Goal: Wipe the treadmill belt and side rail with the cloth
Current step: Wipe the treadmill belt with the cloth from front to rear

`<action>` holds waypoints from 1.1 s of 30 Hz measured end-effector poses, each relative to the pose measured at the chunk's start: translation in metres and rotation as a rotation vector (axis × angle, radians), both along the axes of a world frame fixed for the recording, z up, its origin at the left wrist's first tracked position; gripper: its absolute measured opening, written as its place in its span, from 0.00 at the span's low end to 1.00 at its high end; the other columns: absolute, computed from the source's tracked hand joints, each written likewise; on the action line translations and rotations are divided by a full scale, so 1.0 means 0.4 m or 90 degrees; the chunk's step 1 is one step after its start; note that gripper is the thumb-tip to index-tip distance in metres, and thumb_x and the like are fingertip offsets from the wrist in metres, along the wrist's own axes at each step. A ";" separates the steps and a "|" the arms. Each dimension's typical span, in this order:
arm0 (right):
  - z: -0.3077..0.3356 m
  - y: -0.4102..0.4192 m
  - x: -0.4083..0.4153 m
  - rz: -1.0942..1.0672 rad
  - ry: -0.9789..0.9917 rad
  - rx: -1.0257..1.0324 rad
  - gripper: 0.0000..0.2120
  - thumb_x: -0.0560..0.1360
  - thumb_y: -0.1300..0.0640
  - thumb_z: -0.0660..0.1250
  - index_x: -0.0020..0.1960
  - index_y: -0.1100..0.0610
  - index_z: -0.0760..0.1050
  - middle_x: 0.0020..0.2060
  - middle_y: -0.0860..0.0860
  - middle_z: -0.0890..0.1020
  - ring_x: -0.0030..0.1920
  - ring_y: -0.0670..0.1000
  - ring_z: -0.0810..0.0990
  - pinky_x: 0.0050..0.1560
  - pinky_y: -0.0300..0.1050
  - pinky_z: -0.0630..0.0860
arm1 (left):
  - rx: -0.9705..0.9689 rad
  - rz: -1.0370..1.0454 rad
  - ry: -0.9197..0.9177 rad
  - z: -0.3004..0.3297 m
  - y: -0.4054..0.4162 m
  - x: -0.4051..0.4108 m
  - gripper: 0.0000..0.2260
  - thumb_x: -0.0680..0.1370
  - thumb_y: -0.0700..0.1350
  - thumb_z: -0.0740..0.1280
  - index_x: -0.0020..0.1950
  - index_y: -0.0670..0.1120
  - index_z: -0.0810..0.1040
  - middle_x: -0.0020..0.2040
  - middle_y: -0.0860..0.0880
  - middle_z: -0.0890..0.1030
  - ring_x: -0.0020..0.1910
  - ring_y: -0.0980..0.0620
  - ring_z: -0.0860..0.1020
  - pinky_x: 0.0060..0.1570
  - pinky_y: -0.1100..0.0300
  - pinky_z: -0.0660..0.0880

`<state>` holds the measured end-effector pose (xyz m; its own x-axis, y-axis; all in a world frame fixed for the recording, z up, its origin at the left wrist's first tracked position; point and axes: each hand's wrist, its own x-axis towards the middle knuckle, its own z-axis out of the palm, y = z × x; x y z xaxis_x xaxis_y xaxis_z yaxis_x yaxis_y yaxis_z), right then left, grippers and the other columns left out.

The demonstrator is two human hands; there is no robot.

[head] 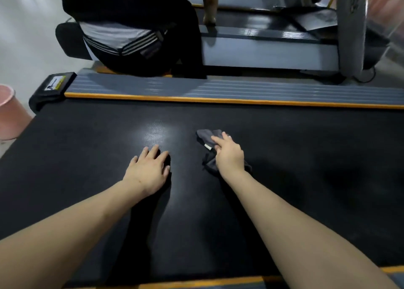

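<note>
Cloth (pixel 207 139) sits dark and crumpled on the black treadmill belt (pixel 306 157), a little right of the middle. Your right hand (pixel 229 157) lies on top of it and presses it down with the pointing finger stretched out straight; how the other fingers lie on the cloth is hard to tell. Your left hand (pixel 148 170) is flat on the belt just beside it, fingers spread, holding nothing. To wipe well, I think you should open the cloth out flat, keep your whole palm on it, and push in long straight lines across the belt. Lean on your left hand so you stay steady. After that, reach over to the grey side rail (pixel 240 89) with the orange edge on the far side. Part of the cloth hides under your hand, so you cannot see how big it is. The belt is cut off on the right. The near rail (pixel 196 283) only peeks in at the bottom. Another person (pixel 131 37) crouches past the far rail, blurry and only partly in view. A pink bucket (pixel 9 113) shows at the left edge.
</note>
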<state>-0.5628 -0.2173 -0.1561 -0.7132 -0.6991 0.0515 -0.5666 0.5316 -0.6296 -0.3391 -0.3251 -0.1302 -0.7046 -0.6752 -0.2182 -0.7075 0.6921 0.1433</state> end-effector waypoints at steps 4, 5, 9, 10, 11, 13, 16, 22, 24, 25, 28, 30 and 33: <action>-0.005 -0.102 -0.104 -0.018 0.042 0.018 0.19 0.82 0.61 0.60 0.69 0.47 0.76 0.77 0.52 0.65 0.78 0.52 0.60 0.72 0.52 0.65 | -0.016 -0.004 0.007 -0.011 -0.100 -0.066 0.22 0.84 0.57 0.53 0.77 0.54 0.62 0.78 0.49 0.59 0.79 0.43 0.54 0.75 0.42 0.58; -0.009 -0.121 -0.126 -0.027 0.046 0.017 0.18 0.82 0.61 0.60 0.69 0.47 0.76 0.77 0.52 0.65 0.78 0.52 0.61 0.71 0.52 0.65 | -0.015 0.004 0.011 -0.017 -0.121 -0.083 0.22 0.83 0.57 0.53 0.77 0.55 0.62 0.78 0.49 0.60 0.79 0.43 0.54 0.75 0.42 0.58; -0.022 -0.182 -0.202 -0.056 0.068 0.007 0.18 0.83 0.60 0.59 0.69 0.47 0.76 0.77 0.52 0.65 0.77 0.52 0.62 0.71 0.53 0.66 | -0.034 0.003 0.014 -0.035 -0.189 -0.158 0.23 0.83 0.62 0.50 0.78 0.61 0.59 0.81 0.51 0.55 0.80 0.44 0.51 0.75 0.39 0.56; -0.024 -0.193 -0.214 -0.057 0.076 0.011 0.18 0.83 0.60 0.59 0.69 0.47 0.76 0.77 0.52 0.65 0.77 0.52 0.62 0.71 0.52 0.66 | -0.041 -0.001 0.015 -0.037 -0.199 -0.177 0.23 0.83 0.63 0.50 0.78 0.62 0.58 0.81 0.51 0.54 0.81 0.44 0.51 0.76 0.38 0.56; -0.028 -0.202 -0.224 -0.052 0.085 0.019 0.18 0.83 0.60 0.58 0.69 0.47 0.75 0.77 0.51 0.65 0.78 0.52 0.61 0.71 0.53 0.66 | -0.044 0.000 0.015 -0.038 -0.205 -0.196 0.24 0.82 0.63 0.49 0.78 0.63 0.57 0.81 0.51 0.53 0.81 0.44 0.50 0.76 0.38 0.55; -0.031 -0.218 -0.249 -0.040 0.098 0.024 0.18 0.83 0.60 0.58 0.69 0.47 0.75 0.77 0.51 0.65 0.77 0.53 0.62 0.71 0.54 0.66 | -0.033 0.005 0.007 -0.041 -0.208 -0.228 0.25 0.82 0.64 0.49 0.79 0.64 0.55 0.82 0.51 0.52 0.81 0.44 0.49 0.76 0.38 0.53; -0.017 -0.237 -0.281 -0.041 0.105 0.026 0.18 0.83 0.59 0.58 0.69 0.46 0.75 0.77 0.51 0.65 0.75 0.55 0.65 0.70 0.53 0.67 | -0.019 0.020 -0.012 -0.048 -0.201 -0.255 0.26 0.82 0.66 0.48 0.80 0.65 0.52 0.83 0.52 0.50 0.81 0.43 0.48 0.76 0.36 0.53; -0.020 -0.199 -0.284 -0.067 0.153 -0.012 0.16 0.81 0.58 0.60 0.66 0.48 0.75 0.72 0.53 0.71 0.64 0.61 0.75 0.60 0.52 0.72 | 0.008 0.010 -0.037 -0.040 -0.206 -0.253 0.26 0.82 0.66 0.47 0.80 0.66 0.48 0.83 0.52 0.46 0.82 0.44 0.45 0.76 0.36 0.51; -0.023 -0.189 -0.292 -0.146 0.146 -0.033 0.14 0.79 0.59 0.61 0.62 0.48 0.75 0.67 0.51 0.73 0.59 0.61 0.77 0.54 0.51 0.72 | -0.005 -0.012 -0.028 -0.026 -0.217 -0.248 0.26 0.82 0.66 0.49 0.80 0.66 0.51 0.83 0.52 0.49 0.81 0.45 0.48 0.76 0.39 0.55; -0.023 -0.192 -0.292 -0.189 0.130 -0.032 0.14 0.79 0.58 0.61 0.62 0.47 0.75 0.68 0.52 0.72 0.59 0.61 0.77 0.55 0.51 0.72 | -0.016 -0.018 -0.014 -0.022 -0.227 -0.241 0.26 0.82 0.66 0.50 0.79 0.65 0.53 0.82 0.52 0.52 0.81 0.46 0.51 0.75 0.41 0.57; -0.014 -0.242 -0.248 -0.208 0.132 0.040 0.15 0.81 0.57 0.59 0.64 0.45 0.76 0.68 0.53 0.72 0.58 0.60 0.77 0.56 0.51 0.73 | -0.030 0.028 0.000 -0.018 -0.278 -0.192 0.27 0.80 0.67 0.53 0.79 0.64 0.55 0.82 0.50 0.55 0.80 0.46 0.54 0.74 0.42 0.60; -0.006 -0.307 -0.175 -0.159 0.161 0.074 0.13 0.81 0.56 0.60 0.61 0.46 0.78 0.65 0.53 0.72 0.56 0.59 0.77 0.52 0.49 0.73 | 0.010 0.111 -0.030 -0.016 -0.328 -0.128 0.30 0.79 0.70 0.54 0.79 0.65 0.53 0.83 0.51 0.50 0.81 0.45 0.49 0.74 0.36 0.58; -0.015 -0.432 -0.002 -0.037 0.175 0.062 0.11 0.81 0.55 0.60 0.60 0.48 0.77 0.68 0.55 0.71 0.62 0.58 0.75 0.52 0.49 0.74 | 0.063 0.162 -0.047 -0.013 -0.379 -0.018 0.36 0.74 0.76 0.55 0.79 0.67 0.50 0.83 0.54 0.46 0.82 0.47 0.45 0.73 0.30 0.55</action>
